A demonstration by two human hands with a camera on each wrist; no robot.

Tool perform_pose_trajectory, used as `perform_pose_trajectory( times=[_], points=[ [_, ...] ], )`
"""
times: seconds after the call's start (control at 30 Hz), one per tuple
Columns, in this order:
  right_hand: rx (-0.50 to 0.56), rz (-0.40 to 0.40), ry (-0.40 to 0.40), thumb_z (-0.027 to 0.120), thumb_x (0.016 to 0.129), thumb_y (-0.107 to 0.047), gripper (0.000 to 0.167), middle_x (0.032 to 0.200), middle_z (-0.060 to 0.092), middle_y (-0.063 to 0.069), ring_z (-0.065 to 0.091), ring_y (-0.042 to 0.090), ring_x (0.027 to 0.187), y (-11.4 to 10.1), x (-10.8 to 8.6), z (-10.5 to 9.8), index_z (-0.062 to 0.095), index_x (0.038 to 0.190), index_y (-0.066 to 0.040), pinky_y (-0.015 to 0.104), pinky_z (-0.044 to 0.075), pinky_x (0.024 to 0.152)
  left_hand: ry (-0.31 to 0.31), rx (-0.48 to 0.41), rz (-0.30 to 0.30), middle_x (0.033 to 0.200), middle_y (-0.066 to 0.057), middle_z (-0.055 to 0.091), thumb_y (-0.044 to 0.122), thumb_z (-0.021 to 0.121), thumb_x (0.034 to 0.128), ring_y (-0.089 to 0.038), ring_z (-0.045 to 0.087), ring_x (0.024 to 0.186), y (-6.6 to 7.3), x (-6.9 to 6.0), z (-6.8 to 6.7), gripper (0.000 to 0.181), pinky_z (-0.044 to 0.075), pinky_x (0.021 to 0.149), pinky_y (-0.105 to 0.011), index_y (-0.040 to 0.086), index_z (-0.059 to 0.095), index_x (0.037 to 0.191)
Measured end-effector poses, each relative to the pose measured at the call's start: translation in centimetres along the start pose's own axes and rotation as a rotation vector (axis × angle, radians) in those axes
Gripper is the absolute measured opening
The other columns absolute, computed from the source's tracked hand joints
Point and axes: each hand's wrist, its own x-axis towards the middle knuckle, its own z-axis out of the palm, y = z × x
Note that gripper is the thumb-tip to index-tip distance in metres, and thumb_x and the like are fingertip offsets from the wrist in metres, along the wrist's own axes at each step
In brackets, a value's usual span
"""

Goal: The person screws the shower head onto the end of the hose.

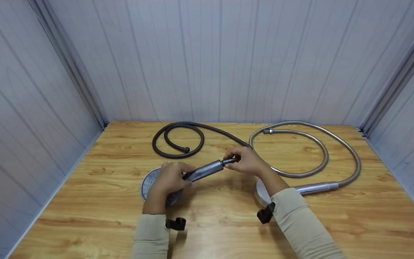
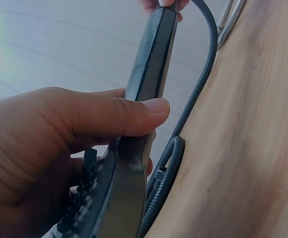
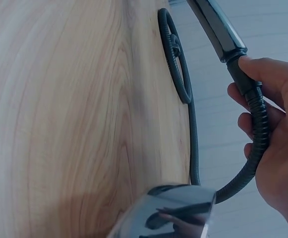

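Note:
My left hand (image 1: 169, 176) grips a dark grey shower head (image 1: 207, 171) by the handle, near its spray face. In the left wrist view, the thumb (image 2: 151, 113) lies across the flat side of the handle (image 2: 156, 59). My right hand (image 1: 247, 162) pinches the fitting at the handle's end. From the right wrist, that connector (image 3: 240, 77) sits against the handle's end, with a black ribbed hose (image 3: 259, 119) bending down from it past the palm. Both hands hold the shower head tilted above the table.
The black hose's far end lies coiled (image 1: 153, 144) at the back of the wooden table (image 1: 102, 216). A chrome shower head (image 1: 316, 187) with a silver hose (image 1: 358, 162) lies to the right, partly under my right forearm. Panelled walls (image 1: 210, 64) enclose the back and sides.

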Motion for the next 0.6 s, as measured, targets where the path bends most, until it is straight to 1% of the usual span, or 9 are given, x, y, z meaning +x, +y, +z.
perform_pose_trajectory(
  times=[0.17, 0.3, 0.4, 0.47, 0.6],
  points=[
    [0.003, -0.006, -0.023, 0.076, 0.085, -0.010, 0.014, 0.092, 0.070, 0.004, 0.059, 0.016, 0.082, -0.25, -0.10, -0.24, 0.074, 0.098, -0.006, 0.032, 0.047, 0.074, -0.001, -0.003, -0.003, 0.097, 0.000, 0.074, 0.013, 0.086, 0.0690, -0.013, 0.061, 0.068, 0.02, -0.07, -0.03, 0.045, 0.043, 0.081, -0.044, 0.014, 0.075, 0.113],
    [0.029, -0.021, -0.037, 0.075, 0.085, -0.007, 0.017, 0.095, 0.071, 0.011, 0.060, 0.023, 0.083, -0.36, -0.20, -0.41, 0.074, 0.101, -0.001, 0.034, 0.047, 0.073, -0.006, -0.008, -0.004, 0.096, 0.001, 0.074, 0.014, 0.086, 0.0696, -0.012, 0.059, 0.068, 0.11, -0.06, -0.09, 0.045, 0.041, 0.081, -0.044, 0.015, 0.075, 0.113],
    [0.029, -0.026, -0.045, 0.074, 0.085, -0.005, 0.018, 0.097, 0.070, 0.014, 0.061, 0.026, 0.085, -0.37, -0.26, -0.55, 0.074, 0.102, 0.002, 0.036, 0.048, 0.073, -0.009, -0.014, -0.002, 0.095, 0.001, 0.074, 0.014, 0.086, 0.0700, -0.011, 0.057, 0.065, 0.22, -0.06, -0.16, 0.045, 0.039, 0.082, -0.045, 0.015, 0.075, 0.113],
    [0.025, -0.015, -0.050, 0.074, 0.085, -0.006, 0.018, 0.098, 0.070, 0.013, 0.061, 0.025, 0.085, -0.34, -0.28, -0.66, 0.074, 0.102, 0.001, 0.036, 0.048, 0.073, -0.009, -0.022, 0.002, 0.093, 0.002, 0.074, 0.014, 0.087, 0.0699, -0.011, 0.055, 0.062, 0.27, -0.07, -0.20, 0.045, 0.039, 0.082, -0.045, 0.014, 0.075, 0.113],
    [0.025, 0.011, -0.070, 0.074, 0.086, -0.009, 0.018, 0.100, 0.071, 0.007, 0.059, 0.018, 0.084, -0.36, -0.29, -0.92, 0.075, 0.103, -0.004, 0.036, 0.048, 0.074, -0.011, -0.026, 0.010, 0.090, 0.003, 0.074, 0.012, 0.086, 0.0697, -0.010, 0.052, 0.060, 0.25, 0.01, -0.16, 0.045, 0.037, 0.082, -0.045, 0.013, 0.075, 0.113]
  ],
)
